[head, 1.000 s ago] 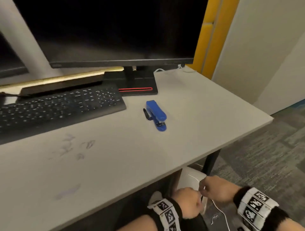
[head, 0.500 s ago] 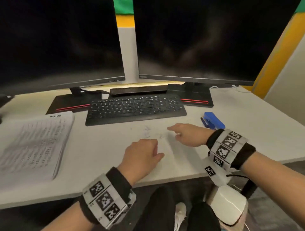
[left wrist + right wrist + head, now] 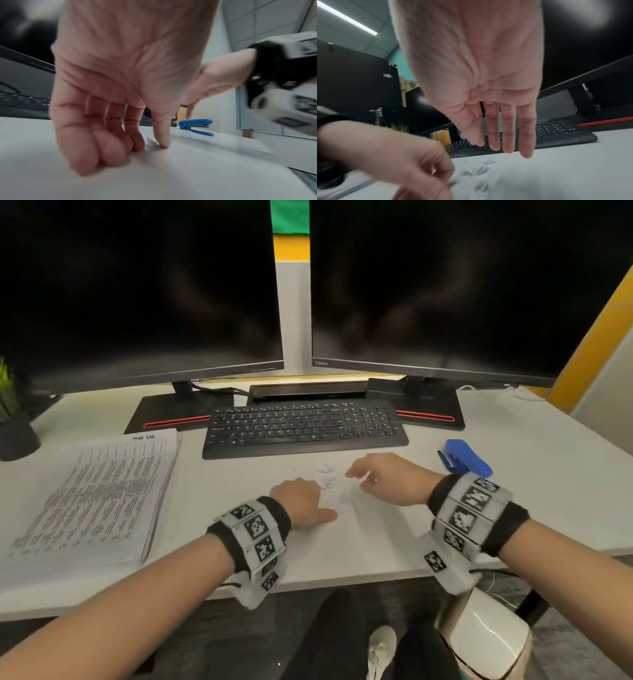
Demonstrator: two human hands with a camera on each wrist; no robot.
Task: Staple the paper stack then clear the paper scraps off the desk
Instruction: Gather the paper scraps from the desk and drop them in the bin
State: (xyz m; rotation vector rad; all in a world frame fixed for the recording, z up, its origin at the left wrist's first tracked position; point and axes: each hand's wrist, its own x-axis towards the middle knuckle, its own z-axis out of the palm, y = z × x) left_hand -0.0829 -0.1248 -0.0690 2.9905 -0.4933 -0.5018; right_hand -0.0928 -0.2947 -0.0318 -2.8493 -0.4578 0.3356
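Both hands work the paper scraps on the tabletop: my left hand pinches one scrap, my right hand hovers slack-fingered, likely to corral them. Only my left wrist view shows that pinch, while the paper stack lies far left, the stapler right.

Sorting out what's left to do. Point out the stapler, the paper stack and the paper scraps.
stapler (image 3: 467, 457): head view, on its blue top.
paper stack (image 3: 102, 491): head view, middle of the printed top sheet.
paper scraps (image 3: 325, 469): head view, on a white scrap in front of the keyboard.
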